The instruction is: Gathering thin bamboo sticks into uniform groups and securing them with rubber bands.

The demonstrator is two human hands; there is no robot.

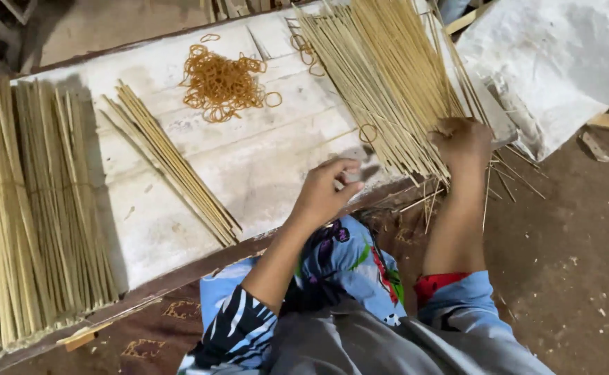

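Person sits at a low white board (263, 167), knees under its near edge. Right hand (462, 141) rests on the near end of a big loose pile of thin bamboo sticks (387, 76), which fans out across the board's right part toward the far edge. Fingers curl down into the stick ends; can't tell if they're clamped on any stick or just pressing. Left hand (324, 191) hovers just left of the pile, over the board edge, fingers bent w/ thumb & fingertips drawn together; whether anything's pinched there, can't tell.

Mid-board: small bundle (172, 163) of sticks lying diagonal, well apart from both hands. Behind it, heap of tan rubber bands (222, 82), a few strays near the pile. Far left: two tied bundles (34, 208), side by side. Right of the pile, a white sack (561, 62). Dirt floor (568, 264) w/ chips below.
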